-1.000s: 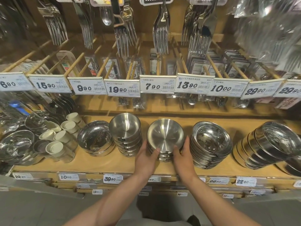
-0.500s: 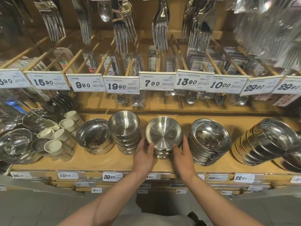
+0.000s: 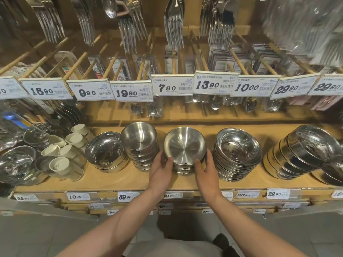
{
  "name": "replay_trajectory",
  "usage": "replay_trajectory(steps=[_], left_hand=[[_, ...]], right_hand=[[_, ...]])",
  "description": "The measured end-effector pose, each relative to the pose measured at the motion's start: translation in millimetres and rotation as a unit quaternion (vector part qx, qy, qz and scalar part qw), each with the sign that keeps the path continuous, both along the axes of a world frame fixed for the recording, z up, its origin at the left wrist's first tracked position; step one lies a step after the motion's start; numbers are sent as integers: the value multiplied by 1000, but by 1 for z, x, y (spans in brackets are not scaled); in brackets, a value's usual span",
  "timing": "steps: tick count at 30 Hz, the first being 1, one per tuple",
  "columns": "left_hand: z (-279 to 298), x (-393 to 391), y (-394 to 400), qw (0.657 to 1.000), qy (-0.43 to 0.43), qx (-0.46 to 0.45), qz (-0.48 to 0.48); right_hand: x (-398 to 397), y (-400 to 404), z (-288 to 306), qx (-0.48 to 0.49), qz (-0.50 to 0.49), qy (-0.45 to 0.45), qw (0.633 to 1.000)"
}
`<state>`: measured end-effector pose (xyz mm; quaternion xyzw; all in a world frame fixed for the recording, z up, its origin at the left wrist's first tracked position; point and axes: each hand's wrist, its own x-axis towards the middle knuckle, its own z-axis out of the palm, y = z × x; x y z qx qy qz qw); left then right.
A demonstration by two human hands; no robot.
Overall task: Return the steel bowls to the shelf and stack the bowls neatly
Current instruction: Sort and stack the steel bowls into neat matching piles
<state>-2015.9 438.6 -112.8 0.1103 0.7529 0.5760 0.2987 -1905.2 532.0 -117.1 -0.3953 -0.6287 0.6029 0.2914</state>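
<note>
Wooden shop shelving fills the view, and the long shelf point(image 3: 185, 182) carries rows of steel tableware under a line of price tags point(image 3: 171, 87), with packed forks point(image 3: 174, 21) hanging above. Toward its right end a tall stack of deep bowls point(image 3: 304, 153) leans over, with a lower stack of shallow bowls point(image 3: 237, 154) just to its left; left of centre stand a straight stack of round bowls point(image 3: 141, 145) and a short wide stack point(image 3: 105, 153), then a group of white cups point(image 3: 66, 151) near the left end. At mid-shelf, set back from the front edge, sits the centre stack point(image 3: 184, 149) being handled. A second ago both hands cupped it close to the front edge; since then the stack has slid back toward the rear of the shelf, level with its neighbours. The left hand point(image 3: 160, 168) keeps its thumb on the top rim, fingers curled round the stack's left side, and the right hand point(image 3: 207, 168) holds the right side likewise, thumb at the rim. The stack looks upright and nested, so this pile seems nearly placed; what remains is probably a small squaring nudge and letting go.
</note>
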Motion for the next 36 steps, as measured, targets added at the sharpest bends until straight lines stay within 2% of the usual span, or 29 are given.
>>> replay_trajectory(steps=[9, 15, 18, 23, 27, 33, 36], left_hand=[[8, 0, -1, 999, 13, -25, -37], [7, 11, -14, 998, -30, -47, 10], [4, 23, -36, 997, -42, -58, -5], [26, 47, -44, 999, 9, -39, -35], [50, 79, -23, 996, 52, -41, -53], [70, 147, 26, 998, 18, -2, -60], [70, 161, 41, 1000, 12, 18, -17]], right_hand=[[1, 0, 1, 8, 8, -2, 1000], [16, -9, 20, -64, 27, -3, 998], [45, -20, 21, -79, 49, -36, 995], [108, -5, 24, -91, -16, -76, 993], [158, 27, 35, -94, -59, -69, 991], [251, 73, 49, -109, -88, -46, 989], [286, 90, 55, -108, -65, -59, 990]])
